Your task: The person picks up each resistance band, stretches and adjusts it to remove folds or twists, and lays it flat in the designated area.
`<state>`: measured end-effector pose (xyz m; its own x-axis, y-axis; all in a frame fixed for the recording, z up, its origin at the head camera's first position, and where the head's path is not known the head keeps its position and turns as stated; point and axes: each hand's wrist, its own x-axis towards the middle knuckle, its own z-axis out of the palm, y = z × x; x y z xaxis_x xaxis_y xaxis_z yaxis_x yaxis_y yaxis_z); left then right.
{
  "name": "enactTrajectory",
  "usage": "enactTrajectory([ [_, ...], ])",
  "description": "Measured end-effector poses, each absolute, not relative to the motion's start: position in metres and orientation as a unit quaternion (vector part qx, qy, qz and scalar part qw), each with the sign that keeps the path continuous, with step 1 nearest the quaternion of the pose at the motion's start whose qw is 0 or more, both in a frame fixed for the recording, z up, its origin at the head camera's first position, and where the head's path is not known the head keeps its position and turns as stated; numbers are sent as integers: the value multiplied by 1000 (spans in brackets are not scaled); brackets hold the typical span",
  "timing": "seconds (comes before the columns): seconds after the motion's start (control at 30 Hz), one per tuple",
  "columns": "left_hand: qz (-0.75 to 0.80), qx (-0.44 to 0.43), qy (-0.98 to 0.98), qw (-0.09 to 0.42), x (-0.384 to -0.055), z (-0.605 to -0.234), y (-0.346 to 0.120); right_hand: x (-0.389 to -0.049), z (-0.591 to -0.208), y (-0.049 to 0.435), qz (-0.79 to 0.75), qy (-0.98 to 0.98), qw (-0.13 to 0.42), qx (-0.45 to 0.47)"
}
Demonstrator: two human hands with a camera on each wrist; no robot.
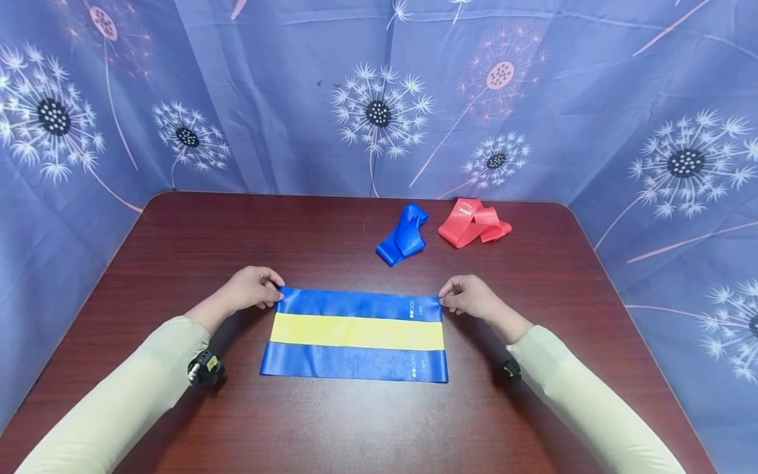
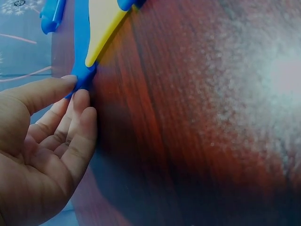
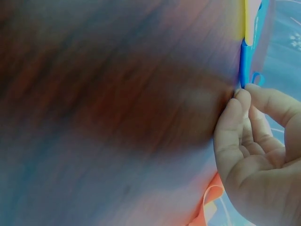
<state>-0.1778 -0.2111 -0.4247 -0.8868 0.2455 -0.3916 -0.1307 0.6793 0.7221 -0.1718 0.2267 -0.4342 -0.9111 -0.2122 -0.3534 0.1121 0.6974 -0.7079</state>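
Flat on the table lie a far blue resistance band, a yellow resistance band and a near blue resistance band, stacked as three parallel strips. Both blue strips carry the print "Light" and small dots near their right ends. My left hand pinches the far left corner of the far blue band between thumb and fingers. At the opposite end, my right hand pinches that band's far right corner. The wrist views show blue material at the fingertips of the left hand and right hand.
Behind the strips lies a loosely folded blue band, and to its right a crumpled red band. The dark wooden table meets a blue curtain with dandelion prints at its back and sides.
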Motion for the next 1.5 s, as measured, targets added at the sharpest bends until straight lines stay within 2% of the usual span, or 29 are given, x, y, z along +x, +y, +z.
enactTrajectory([
  [0.23, 378, 36, 895, 236, -180, -424, -208, -170, -430, 225, -381, 901, 205, -40],
  [0.53, 369, 39, 897, 238, -182, -425, -207, -173, -430, 220, -343, 913, 220, -13],
  [0.87, 384, 11, 881, 277, -188, -422, -211, -183, -420, 225, -337, 904, 260, -29],
  [1.5, 393, 41, 885, 248, -198, -409, -207, -204, -413, 219, -405, 896, 182, -19],
])
